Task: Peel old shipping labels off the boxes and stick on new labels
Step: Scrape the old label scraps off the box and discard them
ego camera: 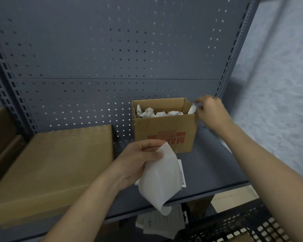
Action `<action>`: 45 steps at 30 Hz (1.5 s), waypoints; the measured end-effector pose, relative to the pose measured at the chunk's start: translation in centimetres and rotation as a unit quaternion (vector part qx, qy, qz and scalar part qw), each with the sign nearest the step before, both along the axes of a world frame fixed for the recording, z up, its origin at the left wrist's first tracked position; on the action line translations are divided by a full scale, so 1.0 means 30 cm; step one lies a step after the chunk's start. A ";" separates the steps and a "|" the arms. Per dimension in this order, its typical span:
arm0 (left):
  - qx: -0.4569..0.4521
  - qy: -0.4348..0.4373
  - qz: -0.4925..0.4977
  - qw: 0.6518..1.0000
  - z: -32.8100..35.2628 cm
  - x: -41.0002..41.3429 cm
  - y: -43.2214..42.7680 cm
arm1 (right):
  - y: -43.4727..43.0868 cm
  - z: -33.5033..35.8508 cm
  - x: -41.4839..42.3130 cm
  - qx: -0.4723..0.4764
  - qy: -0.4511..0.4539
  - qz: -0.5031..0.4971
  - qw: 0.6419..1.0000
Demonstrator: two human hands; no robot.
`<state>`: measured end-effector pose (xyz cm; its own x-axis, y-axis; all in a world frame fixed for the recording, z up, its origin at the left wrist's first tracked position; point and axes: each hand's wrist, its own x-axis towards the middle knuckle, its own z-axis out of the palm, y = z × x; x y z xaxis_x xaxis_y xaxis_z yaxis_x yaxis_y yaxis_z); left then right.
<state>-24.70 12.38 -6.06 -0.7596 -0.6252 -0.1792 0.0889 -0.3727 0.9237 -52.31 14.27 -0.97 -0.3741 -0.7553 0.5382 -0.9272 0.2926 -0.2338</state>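
My left hand (pixel 140 158) pinches the top corner of a curling white sheet (pixel 161 179) over the grey shelf. Under it lies a flat white label sheet (pixel 182 173) on the shelf. My right hand (pixel 210 110) is at the right rim of a small open cardboard box (pixel 164 133) with red print, its fingertips at a crumpled white scrap (pixel 191 109) on that rim. The box holds several crumpled white labels (pixel 157 113). A large closed cardboard box (pixel 56 166) lies flat on the shelf at the left.
A grey pegboard back panel (pixel 112 58) rises behind the shelf (pixel 208 165). More cardboard (pixel 0 133) stands at the far left. Below the shelf lie loose papers (pixel 161 222) and a black mesh crate (pixel 234 226). A pale wall (pixel 278 84) is to the right.
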 end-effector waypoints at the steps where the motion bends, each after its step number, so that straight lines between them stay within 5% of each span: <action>1: -0.003 0.000 -0.002 1.000 0.002 -0.004 0.001 | 0.006 0.004 0.000 -0.006 -0.005 -0.001 1.000; 9: -0.040 0.011 0.008 0.999 0.018 -0.069 0.014 | 0.091 0.006 0.050 -0.082 0.025 0.049 0.995; 18: -0.048 0.034 0.063 0.996 0.012 -0.174 0.037 | 0.200 -0.018 0.195 0.021 -0.212 0.181 0.960; 35: -0.149 -0.004 0.121 0.981 -0.017 -0.202 0.058 | 0.225 -0.034 0.188 0.047 -0.245 0.190 0.950; 41: -0.332 -0.030 0.107 0.937 -0.038 -0.176 0.058 | 0.213 -0.049 0.168 0.003 -0.251 0.126 0.960; 45: -0.408 -0.123 0.076 0.902 -0.054 -0.155 0.053 | 0.215 -0.052 0.144 -0.024 -0.282 0.074 0.956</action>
<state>-29.35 13.97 -7.67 -0.6547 -0.7182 0.2358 -0.1626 0.4385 0.8839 -47.99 20.72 -2.52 -0.5058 -0.8020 0.3178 -0.6807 0.1447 -0.7181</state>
